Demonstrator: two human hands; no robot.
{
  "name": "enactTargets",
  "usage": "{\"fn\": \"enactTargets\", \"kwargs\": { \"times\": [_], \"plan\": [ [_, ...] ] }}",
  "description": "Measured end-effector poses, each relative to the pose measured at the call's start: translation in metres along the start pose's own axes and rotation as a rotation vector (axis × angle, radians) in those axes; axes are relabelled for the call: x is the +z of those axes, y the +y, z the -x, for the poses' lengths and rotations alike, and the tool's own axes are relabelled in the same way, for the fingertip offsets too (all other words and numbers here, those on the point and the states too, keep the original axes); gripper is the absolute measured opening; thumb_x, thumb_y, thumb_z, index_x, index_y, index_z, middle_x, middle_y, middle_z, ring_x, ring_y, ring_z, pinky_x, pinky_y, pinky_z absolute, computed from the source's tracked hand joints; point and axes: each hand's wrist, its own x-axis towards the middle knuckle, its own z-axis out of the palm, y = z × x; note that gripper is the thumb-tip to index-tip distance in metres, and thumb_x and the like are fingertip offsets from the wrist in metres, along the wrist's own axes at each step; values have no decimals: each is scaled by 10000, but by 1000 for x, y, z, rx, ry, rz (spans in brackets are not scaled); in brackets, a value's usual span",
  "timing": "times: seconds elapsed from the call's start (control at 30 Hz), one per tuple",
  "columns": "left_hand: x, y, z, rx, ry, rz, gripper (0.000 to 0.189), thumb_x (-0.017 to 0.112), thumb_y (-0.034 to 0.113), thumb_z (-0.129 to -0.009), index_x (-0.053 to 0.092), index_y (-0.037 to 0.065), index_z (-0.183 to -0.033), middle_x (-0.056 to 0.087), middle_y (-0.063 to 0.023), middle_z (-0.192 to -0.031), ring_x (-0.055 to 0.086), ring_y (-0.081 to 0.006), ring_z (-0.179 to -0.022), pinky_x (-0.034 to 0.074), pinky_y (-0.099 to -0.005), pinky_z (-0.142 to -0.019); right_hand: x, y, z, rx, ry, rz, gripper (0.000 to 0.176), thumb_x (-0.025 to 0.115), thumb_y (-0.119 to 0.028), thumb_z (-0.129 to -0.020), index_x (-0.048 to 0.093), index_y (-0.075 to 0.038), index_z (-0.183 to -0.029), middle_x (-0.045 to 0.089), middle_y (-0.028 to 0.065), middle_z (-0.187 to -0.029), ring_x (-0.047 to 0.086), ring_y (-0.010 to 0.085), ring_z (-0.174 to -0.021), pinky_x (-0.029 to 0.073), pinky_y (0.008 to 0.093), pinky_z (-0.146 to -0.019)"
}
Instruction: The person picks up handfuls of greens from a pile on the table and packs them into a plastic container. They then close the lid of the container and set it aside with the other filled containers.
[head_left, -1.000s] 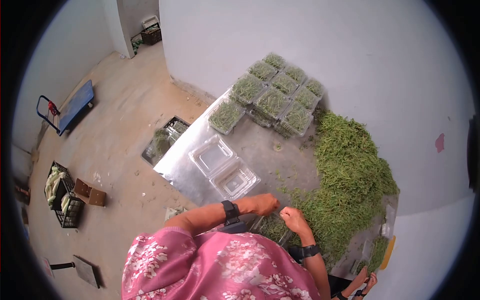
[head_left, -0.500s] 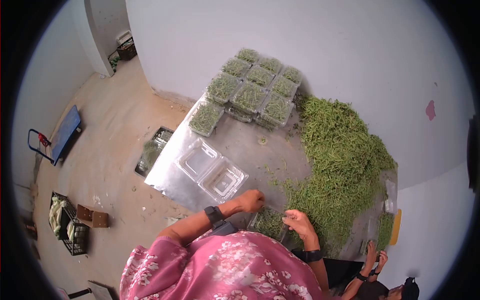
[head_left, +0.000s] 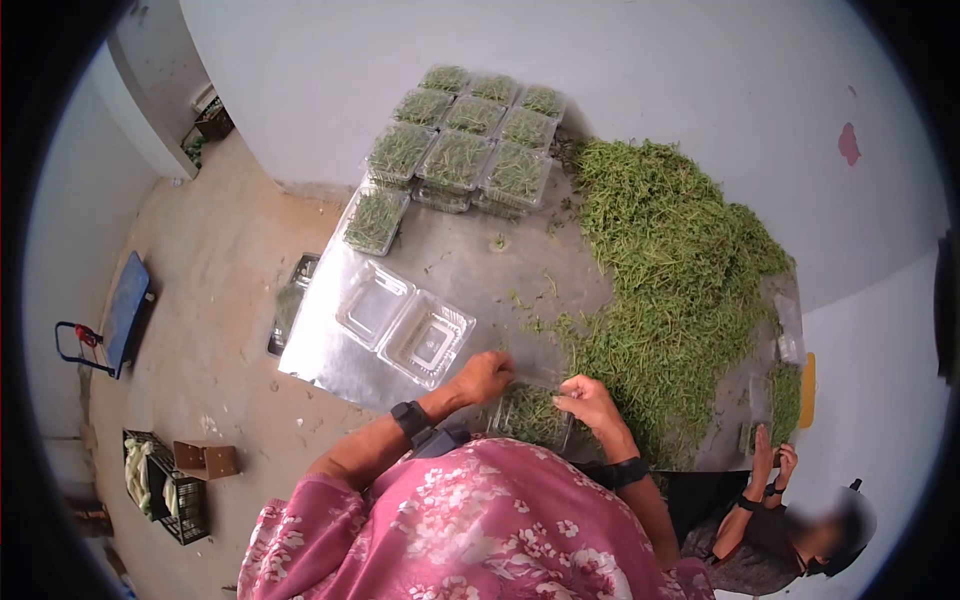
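Observation:
Near the table's front edge stands a clear plastic box filled with green stems, close to my body. My left hand is at the box's upper left corner, its fingers curled together; what they pinch is too small to make out. At the box's upper right corner, my right hand has thumb and fingertips together at the rim. An empty box with its lid folded open lies beyond my left hand. The large heap of green stems spreads to the right.
Filled boxes stand stacked at the back of the metal table, with a single filled box in front. Another person's hands are at the right edge near more stems. Crates and a blue cart are on the floor.
The view has shifted, so the table sits higher and further left in the frame. My hands remain at the filled box's upper corners.

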Motion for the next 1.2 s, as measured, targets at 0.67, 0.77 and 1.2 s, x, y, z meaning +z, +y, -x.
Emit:
{"fn": "enactTargets", "kwargs": {
  "times": [0.67, 0.77, 1.2],
  "plan": [
    [7, -9, 0, -135, 38, 40, 259, 615, 240, -845, 632, -12, -905, 638, -150, -731, 620, -251, -695, 486, -375, -646, -3, 6, 0, 133, 91, -47, 132, 539, -125, -895, 587, -11, -848, 579, 25, -666, 536, 91, -565, 429, 227, -493],
    [3, -5, -3, -182, -11, 47, 276, 618, 254, -834, 637, -15, -893, 645, -181, -784, 629, -279, -746, 487, -385, -681, -3, -6, 1, 190, 94, -23, 140, 534, -128, -898, 584, -5, -856, 579, 35, -668, 533, 98, -559, 439, 225, -500],
    [-54, 38, 24, -143, 10, 426, 258, 568, 200, -917, 543, 3, -1081, 607, -71, -884, 611, -146, -763, 499, -288, -653, -57, -6, 6, 93, -21, -503, 145, 565, -178, -918, 546, -34, -920, 600, 68, -731, 579, 149, -636, 467, 278, -574]
  ]
}}
